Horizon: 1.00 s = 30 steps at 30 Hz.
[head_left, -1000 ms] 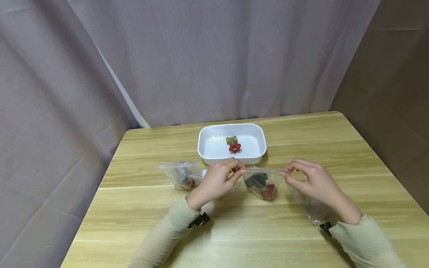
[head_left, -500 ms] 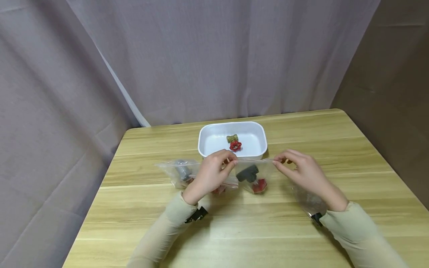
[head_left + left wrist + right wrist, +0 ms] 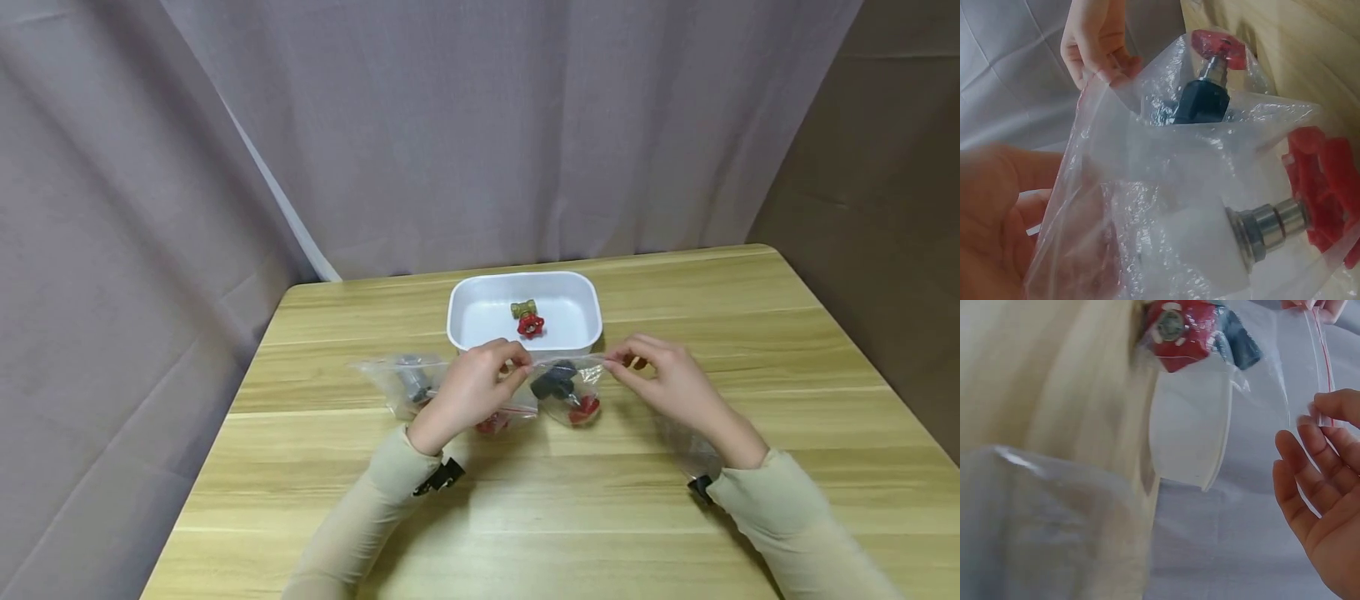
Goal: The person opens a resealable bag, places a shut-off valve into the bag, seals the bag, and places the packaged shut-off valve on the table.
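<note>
In the head view my left hand and right hand each pinch a top corner of a clear zip bag, its mouth edge stretched between them. Inside lies a dark grey valve with a red handle. The right wrist view shows the red zip line running up from my right thumb and fingertips. Behind my left hand sits a second bag; the left wrist view shows a white valve with a red handwheel in it, partly hidden by the hand in the head view.
Just beyond the hands stands a white tray holding a brass valve with a red handwheel. A third bag with a grey valve lies to the left. Another clear bag lies by my right wrist.
Both hands, still pinching the bag, have moved left and slightly toward the tray. Between them the gap has narrowed a little, and the dark grey valve has shifted inside the bag.
</note>
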Available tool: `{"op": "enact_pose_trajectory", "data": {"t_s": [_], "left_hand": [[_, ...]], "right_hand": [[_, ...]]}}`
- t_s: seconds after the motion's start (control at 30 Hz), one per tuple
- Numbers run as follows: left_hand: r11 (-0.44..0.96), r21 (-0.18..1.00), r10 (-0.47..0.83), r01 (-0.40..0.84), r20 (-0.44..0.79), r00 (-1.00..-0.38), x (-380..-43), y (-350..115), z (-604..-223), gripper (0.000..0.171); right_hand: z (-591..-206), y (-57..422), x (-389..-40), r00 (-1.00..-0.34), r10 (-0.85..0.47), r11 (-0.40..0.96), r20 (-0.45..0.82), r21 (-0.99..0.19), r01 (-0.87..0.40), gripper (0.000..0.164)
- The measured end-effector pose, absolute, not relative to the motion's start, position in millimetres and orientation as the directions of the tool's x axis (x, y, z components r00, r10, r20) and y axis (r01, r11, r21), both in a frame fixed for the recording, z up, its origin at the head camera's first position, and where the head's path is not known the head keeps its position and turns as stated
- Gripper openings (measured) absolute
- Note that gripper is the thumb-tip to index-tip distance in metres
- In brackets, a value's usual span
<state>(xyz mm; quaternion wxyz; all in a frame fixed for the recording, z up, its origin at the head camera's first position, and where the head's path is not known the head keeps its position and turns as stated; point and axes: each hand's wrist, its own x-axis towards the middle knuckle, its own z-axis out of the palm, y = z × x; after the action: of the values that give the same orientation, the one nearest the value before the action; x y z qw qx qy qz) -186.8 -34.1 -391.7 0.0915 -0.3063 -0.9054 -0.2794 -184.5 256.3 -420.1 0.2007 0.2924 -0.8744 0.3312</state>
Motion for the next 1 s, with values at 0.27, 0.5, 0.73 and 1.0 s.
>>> {"op": "enact_pose_trajectory", "data": {"t_s": [0.27, 0.5, 0.73, 1.0], "left_hand": [[0.697, 0.429, 0.497, 0.575, 0.289, -0.818, -189, -33, -394, 0.010], [0.736, 0.390, 0.499, 0.554, 0.241, -0.832, -192, -32, -397, 0.015], [0.740, 0.387, 0.502, 0.550, 0.226, -0.835, -193, -32, -400, 0.018], [0.740, 0.391, 0.501, 0.547, 0.222, -0.836, -194, -33, -399, 0.022]], "right_hand": [[-431, 256, -186, -0.761, -0.386, 0.603, 0.522, -0.481, -0.636, 0.012], [-436, 254, -189, -0.794, -0.399, 0.625, 0.459, -0.498, -0.602, 0.009], [-440, 253, -189, -0.814, -0.399, 0.634, 0.421, -0.514, -0.577, 0.010], [-443, 255, -189, -0.824, -0.398, 0.640, 0.404, -0.521, -0.565, 0.011]]}}
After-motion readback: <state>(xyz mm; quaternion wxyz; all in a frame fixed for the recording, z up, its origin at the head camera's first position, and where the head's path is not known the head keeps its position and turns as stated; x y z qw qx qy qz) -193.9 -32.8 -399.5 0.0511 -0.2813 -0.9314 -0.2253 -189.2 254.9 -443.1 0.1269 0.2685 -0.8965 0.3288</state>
